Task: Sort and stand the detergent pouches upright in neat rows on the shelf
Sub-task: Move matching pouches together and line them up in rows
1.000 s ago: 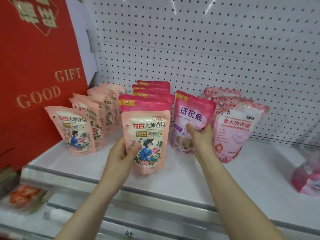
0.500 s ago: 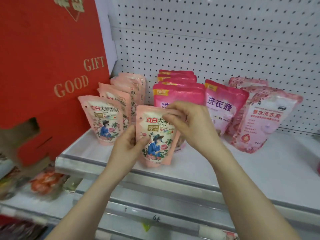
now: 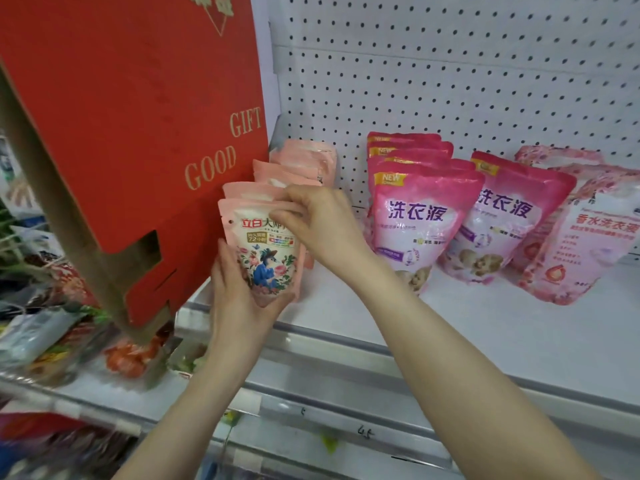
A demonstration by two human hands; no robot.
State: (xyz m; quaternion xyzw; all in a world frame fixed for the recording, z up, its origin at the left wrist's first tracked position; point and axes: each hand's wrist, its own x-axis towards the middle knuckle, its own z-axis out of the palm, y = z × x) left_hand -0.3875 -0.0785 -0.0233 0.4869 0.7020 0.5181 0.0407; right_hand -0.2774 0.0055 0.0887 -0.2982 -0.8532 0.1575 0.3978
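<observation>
While both hands [image 3: 242,289] [image 3: 318,223] grip it, the floral pouch [image 3: 266,258] stands upright.

Single head-worn camera, close in front of the shelf [image 3: 485,334], facing forward and slightly down; pegboard [image 3: 450,81] behind the shelf, red box [image 3: 121,116] at its left.

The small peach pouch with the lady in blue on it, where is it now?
The small peach pouch is at the shelf's left end, held in both hands at the front of the peach row, beside the red gift box.
</observation>
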